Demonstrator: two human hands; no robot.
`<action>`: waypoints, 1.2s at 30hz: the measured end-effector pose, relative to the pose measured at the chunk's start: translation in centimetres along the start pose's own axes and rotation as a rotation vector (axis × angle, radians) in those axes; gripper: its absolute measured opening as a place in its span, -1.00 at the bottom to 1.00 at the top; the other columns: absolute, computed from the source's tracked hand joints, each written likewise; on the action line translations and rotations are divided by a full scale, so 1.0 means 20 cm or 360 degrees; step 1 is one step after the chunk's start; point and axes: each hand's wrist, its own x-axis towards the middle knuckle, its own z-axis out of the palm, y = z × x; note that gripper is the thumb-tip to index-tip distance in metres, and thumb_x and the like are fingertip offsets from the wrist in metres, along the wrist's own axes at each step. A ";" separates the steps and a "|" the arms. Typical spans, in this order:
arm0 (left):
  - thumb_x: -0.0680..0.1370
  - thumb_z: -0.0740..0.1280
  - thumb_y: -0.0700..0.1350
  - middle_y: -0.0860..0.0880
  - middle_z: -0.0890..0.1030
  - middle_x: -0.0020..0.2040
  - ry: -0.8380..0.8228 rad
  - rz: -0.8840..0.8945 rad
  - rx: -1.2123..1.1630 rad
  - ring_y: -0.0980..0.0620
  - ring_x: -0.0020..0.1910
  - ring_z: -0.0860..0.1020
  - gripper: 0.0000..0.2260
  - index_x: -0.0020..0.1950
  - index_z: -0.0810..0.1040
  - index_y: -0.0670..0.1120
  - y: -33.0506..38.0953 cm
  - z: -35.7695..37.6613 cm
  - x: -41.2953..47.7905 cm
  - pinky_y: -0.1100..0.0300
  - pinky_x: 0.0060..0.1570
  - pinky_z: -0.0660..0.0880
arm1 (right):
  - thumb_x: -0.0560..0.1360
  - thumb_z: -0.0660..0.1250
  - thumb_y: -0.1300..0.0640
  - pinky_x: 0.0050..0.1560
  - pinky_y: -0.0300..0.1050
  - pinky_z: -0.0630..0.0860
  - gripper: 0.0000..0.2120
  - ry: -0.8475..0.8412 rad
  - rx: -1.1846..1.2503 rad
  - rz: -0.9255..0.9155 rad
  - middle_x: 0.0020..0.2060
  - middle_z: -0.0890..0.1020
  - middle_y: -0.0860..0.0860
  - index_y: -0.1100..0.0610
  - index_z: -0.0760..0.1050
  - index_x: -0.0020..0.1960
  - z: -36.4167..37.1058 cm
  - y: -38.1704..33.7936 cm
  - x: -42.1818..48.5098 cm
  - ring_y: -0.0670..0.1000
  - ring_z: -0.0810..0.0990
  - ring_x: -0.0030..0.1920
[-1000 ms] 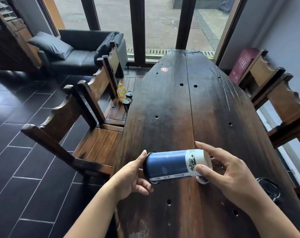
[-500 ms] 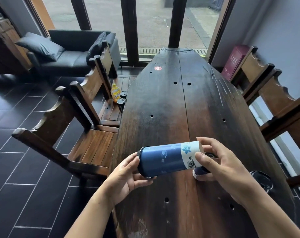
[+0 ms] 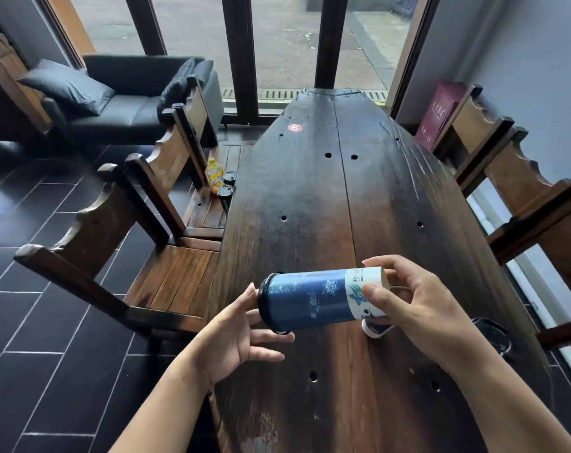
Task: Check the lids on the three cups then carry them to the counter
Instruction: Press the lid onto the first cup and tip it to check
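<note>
A tall blue cup (image 3: 310,297) with a white band and a black lid lies sideways in the air above the dark wooden table (image 3: 310,191). My right hand (image 3: 418,305) grips its white base end. My left hand (image 3: 241,338) is under the lid end, fingers spread, thumb against the black lid rim. A second cup (image 3: 375,328) shows partly under my right hand. A dark lidded cup (image 3: 493,335) stands at the table's right edge.
Wooden chairs (image 3: 140,256) line the left side; one seat holds a yellow bottle (image 3: 214,173) and two black-topped cans (image 3: 226,191). More chairs (image 3: 522,191) stand on the right. A black sofa (image 3: 127,93) sits by the windows.
The cup has been turned about its axis, so its print has shifted. My left hand has loosened from around the lid and opened its fingers beneath it.
</note>
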 end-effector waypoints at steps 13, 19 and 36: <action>0.52 0.13 0.38 -0.30 0.66 0.21 -0.0051 -0.0241 0.0030 -0.22 -0.18 0.73 -0.32 0.49 0.46 0.00 -0.02 0.03 0.08 0.09 -0.43 0.67 | 0.47 0.45 -0.09 -0.02 0.17 0.68 -0.62 -0.0109 -0.0373 -0.0261 0.02 0.72 -0.09 -0.22 0.54 0.27 -0.02 -0.03 -0.02 0.01 0.71 0.04; 0.45 0.43 0.33 -0.31 0.59 0.34 -0.0191 -0.0057 -0.0147 -0.32 0.02 0.70 -0.36 0.43 0.56 0.02 -0.02 0.02 0.06 0.00 -0.27 0.72 | 0.41 0.36 -0.34 -0.05 0.19 0.72 -0.55 -0.0036 -0.0133 -0.0173 0.03 0.74 -0.05 -0.24 0.54 0.26 -0.02 -0.02 -0.03 0.00 0.74 0.07; 0.38 0.65 0.03 -0.15 0.46 0.53 -0.0233 0.0294 -0.0286 -0.43 0.33 0.53 -0.19 0.56 0.37 0.09 -0.06 0.00 0.03 -0.50 0.21 0.49 | 0.44 0.43 -0.22 -0.25 0.22 0.73 -0.66 0.0116 -0.0063 -0.0072 -0.03 0.73 0.00 -0.13 0.62 0.16 -0.01 -0.06 -0.05 0.02 0.77 -0.04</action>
